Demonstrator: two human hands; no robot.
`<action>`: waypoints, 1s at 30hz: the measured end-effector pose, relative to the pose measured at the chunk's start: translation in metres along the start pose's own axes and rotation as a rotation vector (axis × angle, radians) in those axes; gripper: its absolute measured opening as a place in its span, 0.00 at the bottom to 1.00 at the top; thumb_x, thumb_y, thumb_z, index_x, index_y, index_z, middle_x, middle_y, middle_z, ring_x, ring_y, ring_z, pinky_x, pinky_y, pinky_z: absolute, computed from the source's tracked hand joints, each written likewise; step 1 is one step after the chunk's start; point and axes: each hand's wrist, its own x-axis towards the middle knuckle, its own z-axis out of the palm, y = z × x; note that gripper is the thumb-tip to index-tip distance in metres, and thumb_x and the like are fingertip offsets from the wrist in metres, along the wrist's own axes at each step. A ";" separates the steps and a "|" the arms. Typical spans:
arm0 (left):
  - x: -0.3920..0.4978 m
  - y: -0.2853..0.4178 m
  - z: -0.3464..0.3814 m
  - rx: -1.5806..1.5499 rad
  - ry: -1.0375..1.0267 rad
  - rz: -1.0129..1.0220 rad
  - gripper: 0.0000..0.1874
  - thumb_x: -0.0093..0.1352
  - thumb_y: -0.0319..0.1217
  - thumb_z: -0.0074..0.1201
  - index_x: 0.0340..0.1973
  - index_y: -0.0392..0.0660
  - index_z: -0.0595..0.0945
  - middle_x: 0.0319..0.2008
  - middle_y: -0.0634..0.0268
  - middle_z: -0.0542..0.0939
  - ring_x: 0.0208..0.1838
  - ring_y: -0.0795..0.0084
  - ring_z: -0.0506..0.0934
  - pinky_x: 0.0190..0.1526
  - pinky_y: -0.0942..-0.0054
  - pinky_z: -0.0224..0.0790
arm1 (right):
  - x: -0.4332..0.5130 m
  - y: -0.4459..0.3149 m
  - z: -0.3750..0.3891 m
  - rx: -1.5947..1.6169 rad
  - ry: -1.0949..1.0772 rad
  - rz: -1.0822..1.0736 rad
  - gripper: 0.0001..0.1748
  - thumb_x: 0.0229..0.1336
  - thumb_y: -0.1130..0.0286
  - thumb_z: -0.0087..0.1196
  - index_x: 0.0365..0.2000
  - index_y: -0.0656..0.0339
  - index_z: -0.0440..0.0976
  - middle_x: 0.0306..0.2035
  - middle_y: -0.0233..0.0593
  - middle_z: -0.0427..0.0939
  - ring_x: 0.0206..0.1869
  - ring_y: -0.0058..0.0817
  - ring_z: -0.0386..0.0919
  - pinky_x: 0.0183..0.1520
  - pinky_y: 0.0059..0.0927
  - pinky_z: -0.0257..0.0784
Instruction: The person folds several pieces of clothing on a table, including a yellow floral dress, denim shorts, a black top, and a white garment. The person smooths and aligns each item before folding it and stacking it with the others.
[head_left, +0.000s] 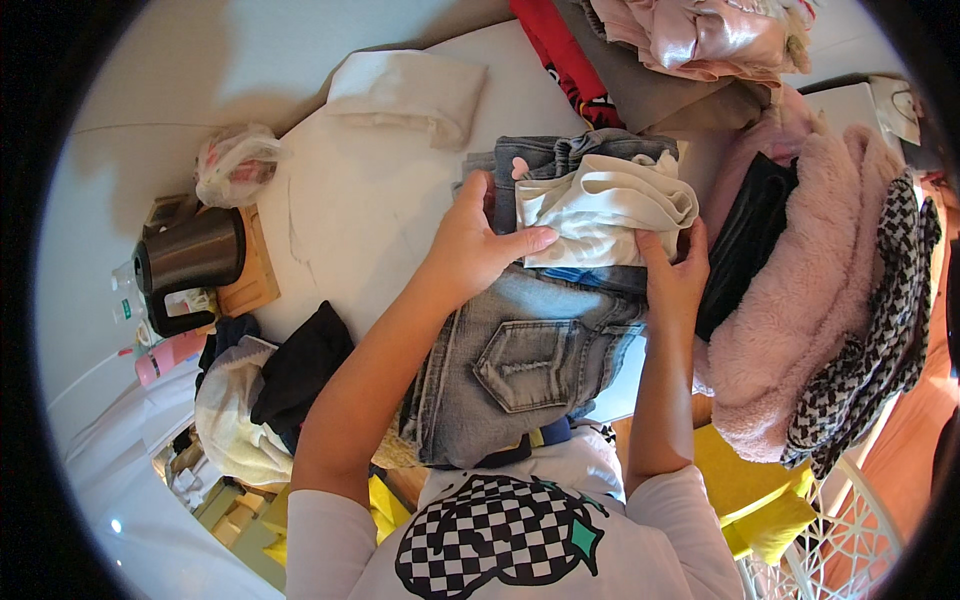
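Note:
A folded cream-white garment (600, 210) lies between my two hands, over folded grey clothes. My left hand (487, 240) grips its left edge, thumb on top and fingers partly hidden beyond it. At its lower right corner, my right hand (675, 259) pinches the cloth between thumb and fingers. Behind it are folded grey jeans (540, 161) with a pink heart patch beside my left hand. Nearer my body, a faded grey denim garment with a stitched back pocket (529, 364) lies at the table's near side.
On the white table (360, 202) are a folded white cloth (405, 90), a dark kettle (191, 251) and a knotted plastic bag (236, 165). Black and cream clothes (304, 367) lie left. Pink fluffy clothing (780, 292), a houndstooth garment (862, 397) and pink satin cloth (697, 34) are piled right.

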 end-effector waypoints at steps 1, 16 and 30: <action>0.000 -0.003 0.000 0.108 0.055 -0.036 0.42 0.57 0.32 0.71 0.61 0.35 0.64 0.52 0.55 0.73 0.55 0.67 0.73 0.58 0.69 0.66 | -0.001 0.000 0.002 -0.115 0.032 -0.025 0.27 0.48 0.73 0.65 0.49 0.71 0.69 0.53 0.50 0.70 0.55 0.34 0.70 0.60 0.34 0.63; -0.046 0.042 -0.010 -0.349 -0.068 0.077 0.46 0.52 0.36 0.74 0.62 0.41 0.65 0.56 0.62 0.73 0.59 0.66 0.72 0.62 0.64 0.64 | -0.060 -0.098 0.039 0.724 -0.518 0.024 0.24 0.53 0.71 0.66 0.45 0.62 0.64 0.45 0.31 0.73 0.49 0.18 0.71 0.52 0.21 0.66; -0.070 -0.001 -0.119 -0.062 0.503 -0.130 0.30 0.66 0.28 0.59 0.62 0.40 0.64 0.56 0.55 0.74 0.57 0.64 0.73 0.59 0.67 0.65 | -0.046 -0.049 0.145 -0.161 -0.702 -0.116 0.24 0.58 0.81 0.52 0.55 0.66 0.62 0.44 0.48 0.78 0.43 0.29 0.79 0.45 0.29 0.75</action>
